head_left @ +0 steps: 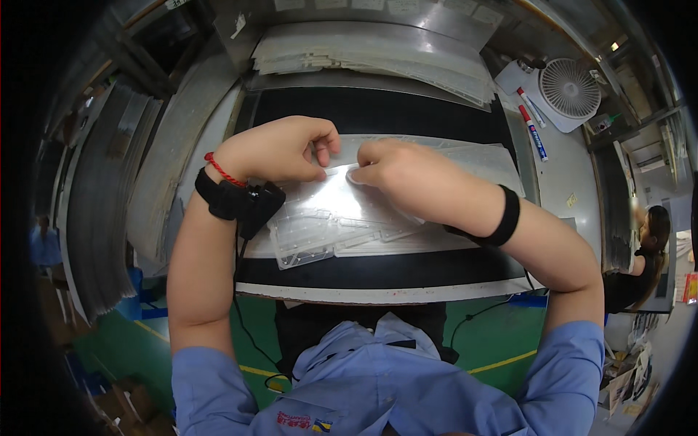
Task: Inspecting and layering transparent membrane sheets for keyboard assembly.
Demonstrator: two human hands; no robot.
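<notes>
Several clear plastic sheets [313, 227] with patterned edges lie in a loose, overlapping stack on the black work mat [378, 268]. A bright glare covers the middle of the top sheet. My left hand [294, 149] bends over the stack, fingers curled and thumb tip down at the far part of the top sheet. What it grips there is too small to make out. Close by on the right, my right hand [396, 168] pinches a small whitish bit at its fingertips, just above the same sheet. A short gap separates the two hands.
A pile of long clear sheets [378, 54] lies behind the mat. To the right are a white fan [570, 89], a red-capped marker [534, 134] and a slimmer pen. Tall stacks of sheets [109, 182] stand on the left. Another person [647, 254] is at far right.
</notes>
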